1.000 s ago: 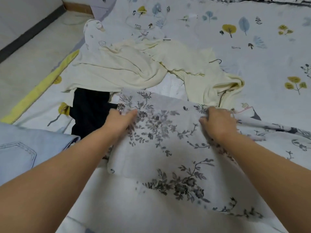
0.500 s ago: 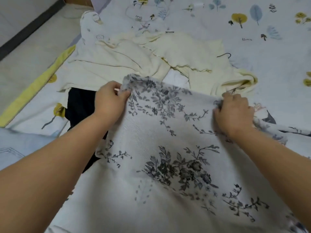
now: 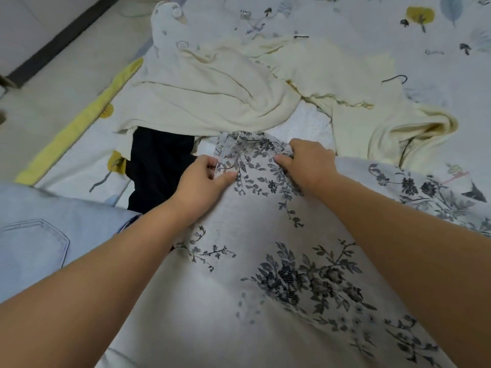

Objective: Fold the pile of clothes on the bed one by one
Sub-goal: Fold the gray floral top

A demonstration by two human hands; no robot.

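Note:
A white garment with a grey flower print is spread over the bed in front of me. My left hand pinches its far edge between thumb and fingers. My right hand grips the same edge just to the right, fingers curled into the cloth. The two hands are close together, with the edge bunched between them. Behind them lies the pile: a cream garment, a second cream piece, a black garment and a white dotted piece.
Light blue jeans lie at the left, near me. The bed sheet has a leaf and mushroom print and a yellow border along its left edge. Beyond that edge is the floor with a dark skirting.
My hands first carried the printed garment's edge away from me and spread apart, then came together near the middle, bunching the edge between them.

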